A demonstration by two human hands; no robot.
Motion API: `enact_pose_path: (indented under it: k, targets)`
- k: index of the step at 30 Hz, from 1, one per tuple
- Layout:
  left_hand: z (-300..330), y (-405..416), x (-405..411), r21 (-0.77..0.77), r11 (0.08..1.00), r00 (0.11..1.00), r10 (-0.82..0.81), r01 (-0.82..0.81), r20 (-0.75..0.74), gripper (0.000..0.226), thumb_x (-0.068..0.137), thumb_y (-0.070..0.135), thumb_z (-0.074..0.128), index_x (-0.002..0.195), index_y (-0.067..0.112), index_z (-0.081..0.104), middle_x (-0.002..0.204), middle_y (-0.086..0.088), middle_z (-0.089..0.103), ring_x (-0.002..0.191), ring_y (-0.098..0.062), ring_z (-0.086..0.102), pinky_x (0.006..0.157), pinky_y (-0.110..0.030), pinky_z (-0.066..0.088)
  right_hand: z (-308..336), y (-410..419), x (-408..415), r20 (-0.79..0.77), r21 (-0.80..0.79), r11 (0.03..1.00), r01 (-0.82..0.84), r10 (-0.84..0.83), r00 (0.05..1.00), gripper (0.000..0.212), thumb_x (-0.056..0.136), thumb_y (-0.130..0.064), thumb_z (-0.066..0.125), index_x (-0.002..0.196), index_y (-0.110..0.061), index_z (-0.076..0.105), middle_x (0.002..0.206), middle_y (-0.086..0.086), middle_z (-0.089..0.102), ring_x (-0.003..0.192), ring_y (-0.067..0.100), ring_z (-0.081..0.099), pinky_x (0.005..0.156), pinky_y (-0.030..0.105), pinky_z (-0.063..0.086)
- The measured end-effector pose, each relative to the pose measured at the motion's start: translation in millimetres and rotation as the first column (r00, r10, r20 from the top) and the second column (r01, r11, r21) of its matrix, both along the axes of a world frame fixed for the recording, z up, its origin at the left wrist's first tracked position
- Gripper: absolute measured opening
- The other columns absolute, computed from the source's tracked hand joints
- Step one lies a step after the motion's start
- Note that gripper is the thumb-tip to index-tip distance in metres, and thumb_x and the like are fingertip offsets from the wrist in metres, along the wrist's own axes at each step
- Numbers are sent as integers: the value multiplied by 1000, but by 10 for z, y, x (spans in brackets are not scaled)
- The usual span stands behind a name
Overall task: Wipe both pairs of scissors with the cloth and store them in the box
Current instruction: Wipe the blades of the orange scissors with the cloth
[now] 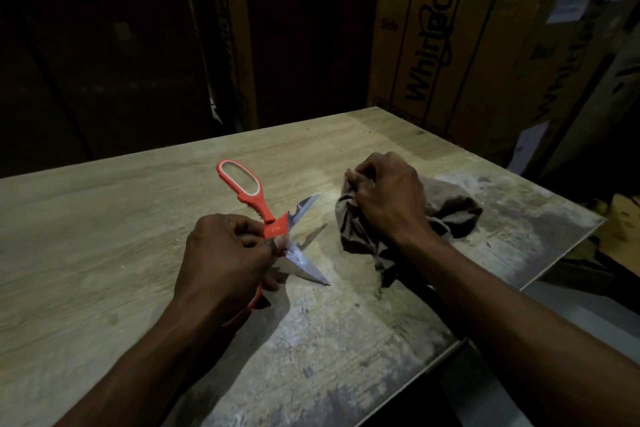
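Note:
A pair of orange-handled scissors is spread wide open above the middle of the wooden table. One handle loop points away from me and both steel blades point right. My left hand grips the scissors at the pivot and near handle, thumb by the blade. To their right my right hand clutches a crumpled brown cloth that lies on the table. The other handle is mostly hidden under my left hand. No second pair of scissors and no storage box shows.
Large cardboard appliance cartons stand behind the table's far right corner. The table's right edge runs close to the cloth, with worn grey patches on the surface. The background left is dark.

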State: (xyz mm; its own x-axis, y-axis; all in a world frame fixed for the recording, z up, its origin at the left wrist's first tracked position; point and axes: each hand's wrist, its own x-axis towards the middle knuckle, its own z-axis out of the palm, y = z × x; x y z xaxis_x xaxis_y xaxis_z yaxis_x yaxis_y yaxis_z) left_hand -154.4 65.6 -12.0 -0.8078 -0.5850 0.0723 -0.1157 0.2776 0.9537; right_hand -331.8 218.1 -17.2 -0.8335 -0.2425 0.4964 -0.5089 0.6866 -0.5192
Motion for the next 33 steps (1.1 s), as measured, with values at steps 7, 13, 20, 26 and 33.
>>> enact_pose_path:
  k: [7, 13, 20, 26, 33]
  targets:
    - [115, 27, 31, -38, 999, 997, 0, -3, -79, 7, 85, 20, 84, 87, 15, 81, 67, -3, 78, 51, -29, 73, 39, -38, 57, 447, 674, 147, -107, -169, 952, -254, 239, 965, 30, 97, -16, 72, 127, -22, 75, 125, -7, 73, 113, 1, 67, 92, 18, 55]
    - [176, 204, 84, -19, 999, 995, -50, 49, -85, 5, 84, 20, 83, 87, 17, 80, 68, 3, 78, 52, -29, 72, 39, -42, 59, 521, 1215, 147, -188, -240, 962, -127, 82, 979, 59, 86, -16, 84, 140, -25, 62, 117, -9, 75, 105, -7, 70, 86, 25, 62]
    - [125, 258, 86, -35, 999, 993, -13, 9, -118, 9, 85, 20, 85, 91, 15, 80, 69, -1, 78, 52, -29, 73, 37, -51, 57, 454, 1431, 166, -134, -206, 975, -80, 53, 990, 31, 92, -43, 72, 116, -24, 74, 112, -8, 74, 95, 3, 73, 72, 22, 62]
    - [139, 245, 82, 0, 1000, 979, -27, 27, -202, 13, 86, 14, 82, 96, 6, 79, 75, 2, 80, 49, -25, 71, 42, -18, 51, 218, 1793, 15, 132, -48, 970, 236, -228, 965, 31, 89, -46, 79, 104, -19, 80, 91, -6, 75, 80, 10, 72, 79, 39, 62]
    - [112, 278, 91, 26, 999, 984, -21, 26, -177, 15, 86, 18, 83, 98, 10, 78, 76, -3, 80, 55, -33, 73, 46, -42, 61, 265, 1553, -42, 649, -184, 949, 254, -77, 757, 64, 81, -55, 82, 82, 9, 75, 70, 13, 71, 58, 24, 59, 60, 35, 46]
